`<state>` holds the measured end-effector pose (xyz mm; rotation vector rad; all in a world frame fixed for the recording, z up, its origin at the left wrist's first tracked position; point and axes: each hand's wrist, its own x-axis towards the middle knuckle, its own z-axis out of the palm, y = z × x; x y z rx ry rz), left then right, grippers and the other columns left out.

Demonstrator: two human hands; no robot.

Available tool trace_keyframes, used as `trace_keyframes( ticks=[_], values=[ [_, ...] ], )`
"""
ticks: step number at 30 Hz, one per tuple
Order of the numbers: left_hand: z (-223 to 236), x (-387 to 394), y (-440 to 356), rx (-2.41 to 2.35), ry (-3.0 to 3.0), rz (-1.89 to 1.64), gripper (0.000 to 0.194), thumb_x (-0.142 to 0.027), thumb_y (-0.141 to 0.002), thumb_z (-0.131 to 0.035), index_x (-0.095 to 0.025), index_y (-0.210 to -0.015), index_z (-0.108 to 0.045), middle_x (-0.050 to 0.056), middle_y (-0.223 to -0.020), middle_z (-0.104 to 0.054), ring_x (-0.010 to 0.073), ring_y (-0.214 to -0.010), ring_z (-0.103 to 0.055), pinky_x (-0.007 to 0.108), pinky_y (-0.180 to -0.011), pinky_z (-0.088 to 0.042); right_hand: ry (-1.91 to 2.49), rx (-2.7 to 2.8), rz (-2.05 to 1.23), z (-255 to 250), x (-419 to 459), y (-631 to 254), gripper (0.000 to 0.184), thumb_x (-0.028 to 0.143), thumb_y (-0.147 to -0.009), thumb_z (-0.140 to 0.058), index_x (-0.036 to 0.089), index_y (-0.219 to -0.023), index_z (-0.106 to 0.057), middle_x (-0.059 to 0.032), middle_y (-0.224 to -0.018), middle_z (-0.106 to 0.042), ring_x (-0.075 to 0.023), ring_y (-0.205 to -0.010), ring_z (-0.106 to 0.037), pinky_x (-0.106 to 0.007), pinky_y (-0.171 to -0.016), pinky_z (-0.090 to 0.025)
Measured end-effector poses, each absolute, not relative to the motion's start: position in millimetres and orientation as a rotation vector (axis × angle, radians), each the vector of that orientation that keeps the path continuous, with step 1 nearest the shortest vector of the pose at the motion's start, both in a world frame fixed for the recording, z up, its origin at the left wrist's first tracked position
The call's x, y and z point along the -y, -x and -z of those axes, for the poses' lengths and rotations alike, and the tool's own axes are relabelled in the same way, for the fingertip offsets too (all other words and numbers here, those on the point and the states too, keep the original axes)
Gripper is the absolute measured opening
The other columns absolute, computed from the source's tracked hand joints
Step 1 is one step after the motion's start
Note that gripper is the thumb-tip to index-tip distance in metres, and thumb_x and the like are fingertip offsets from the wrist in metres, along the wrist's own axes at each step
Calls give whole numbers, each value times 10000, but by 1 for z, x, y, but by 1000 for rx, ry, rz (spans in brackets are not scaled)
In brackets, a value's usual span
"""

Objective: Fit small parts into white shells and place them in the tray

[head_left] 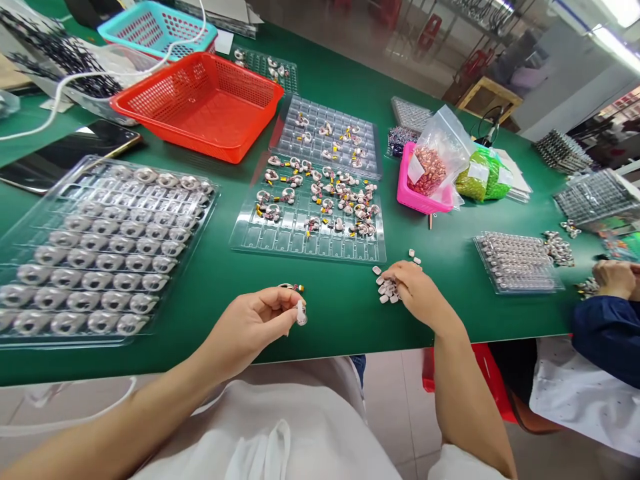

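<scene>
My left hand (257,323) is closed, pinching a small white plastic part (301,313) between thumb and fingertips. Behind those fingers a small piece with a yellow and dark end (299,288) pokes out on the green table. To the right, my right hand (413,290) reaches down onto a pile of small white plastic caps (387,291). Its fingers are bent together at the pile, and what lies between the fingertips is hidden. A clear tray (280,233) beyond my hands bears several white ring-like parts with yellow-tipped wires.
At left lies a tray of silvery-white shells (103,260), with a dark phone (70,157) behind. A red basket (200,107), another clear tray (320,133) and a pink basket (425,197) stand farther back. A co-worker's hands (615,277) are at far right, near a filled tray (520,263).
</scene>
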<state>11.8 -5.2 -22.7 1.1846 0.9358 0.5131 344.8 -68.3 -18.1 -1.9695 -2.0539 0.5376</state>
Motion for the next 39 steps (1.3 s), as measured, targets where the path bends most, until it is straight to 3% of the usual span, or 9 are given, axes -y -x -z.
trace_keyframes(
  ticks=[5, 10, 17, 24, 30, 34, 39],
  values=[
    [19, 4, -14, -939, -1209, -505, 149, -326, -806, -744, -180, -785, -765, 54, -810, -726, 143, -665, -589, 222, -582, -512, 1896, 1996, -587, 11, 86, -329, 405, 14, -888, -386, 212, -1083, -681, -76, -1139, -708, -225, -1055, -658, -388, -898, -534],
    [17, -2, -12, -989, -1186, -556, 169, -341, -778, -757, -179, -730, -747, 77, -806, -737, 202, -766, -651, 230, -570, -525, 2041, 1882, -238, 23, 80, -327, 345, 59, -908, -398, 206, -1047, -678, -84, -1053, -717, -236, -979, -668, -370, -826, -537],
    [20, -9, -3, -1080, -1162, -645, 148, -326, -779, -748, -181, -806, -757, 42, -799, -752, 148, -636, -621, 236, -598, -521, 2101, 1919, -64, 43, 59, -311, 182, 208, -957, -513, 206, -937, -694, -111, -936, -685, -286, -918, -612, -409, -790, -490],
    [24, -15, 4, -1151, -1137, -728, 186, -347, -780, -744, -168, -831, -735, 34, -804, -737, 174, -761, -676, 254, -729, -534, 1994, 2130, -5, 43, 61, -297, 188, 143, -929, -525, 200, -850, -686, -105, -844, -661, -280, -826, -563, -412, -728, -472],
    [20, -11, 4, -1113, -1124, -748, 182, -344, -815, -740, -165, -847, -721, 45, -837, -751, 200, -838, -703, 279, -795, -545, 1597, 1968, -284, 20, 88, -247, 177, 105, -910, -590, 228, -988, -691, -58, -920, -689, -205, -808, -611, -355, -710, -510],
    [11, 3, -7, -987, -1074, -741, 174, -325, -831, -742, -153, -848, -720, 75, -884, -769, 219, -892, -718, 297, -825, -568, 1395, 1445, -656, 28, 99, -199, 160, 126, -901, -661, 247, -992, -713, -32, -894, -701, -154, -746, -652, -253, -566, -505],
    [11, 22, -17, -767, -1031, -699, 148, -276, -874, -711, -139, -930, -716, 111, -1009, -787, 213, -919, -740, 319, -877, -590, 1232, 918, -763, 52, 98, -160, 218, 142, -910, -677, 269, -1076, -738, -18, -892, -729, -141, -756, -686, -232, -612, -559]
  ],
)
